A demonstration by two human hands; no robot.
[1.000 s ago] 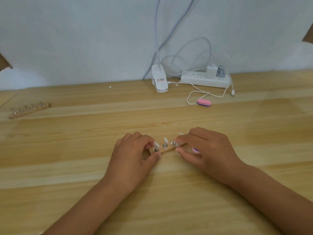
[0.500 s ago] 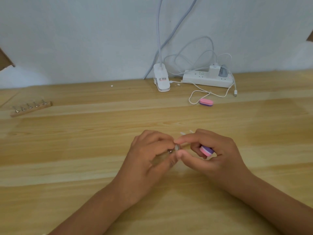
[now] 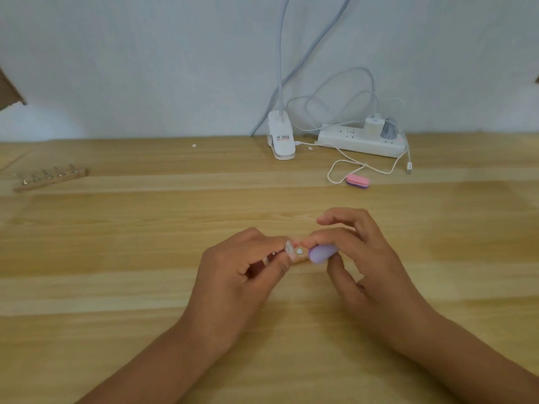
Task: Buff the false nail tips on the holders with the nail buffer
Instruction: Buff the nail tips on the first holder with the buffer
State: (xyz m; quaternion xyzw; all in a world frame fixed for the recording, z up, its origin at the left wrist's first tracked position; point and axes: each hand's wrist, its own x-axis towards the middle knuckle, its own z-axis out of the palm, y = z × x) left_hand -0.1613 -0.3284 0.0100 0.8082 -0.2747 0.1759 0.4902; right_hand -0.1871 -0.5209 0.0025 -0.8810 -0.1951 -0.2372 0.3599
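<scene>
My left hand (image 3: 242,275) grips a small wooden holder (image 3: 297,256) with false nail tips, lifted off the table at the middle. One clear nail tip (image 3: 289,246) shows between my fingers; the rest of the holder is hidden in my palm. My right hand (image 3: 358,258) holds a purple nail buffer (image 3: 322,252) between thumb and fingers, its end against the holder's right end. A second wooden holder (image 3: 51,178) with several metal pegs lies at the far left of the table.
A pink and purple buffer (image 3: 358,181) lies at the back right beside a loop of white cable (image 3: 338,170). Behind it are a white power strip (image 3: 361,142) and a white lamp clamp (image 3: 280,139) at the wall. The wooden table (image 3: 116,258) stretches wide around my hands.
The holder has come up off the table into my left hand. My right hand has turned the buffer so its purple face shows and brought it against the holder.
</scene>
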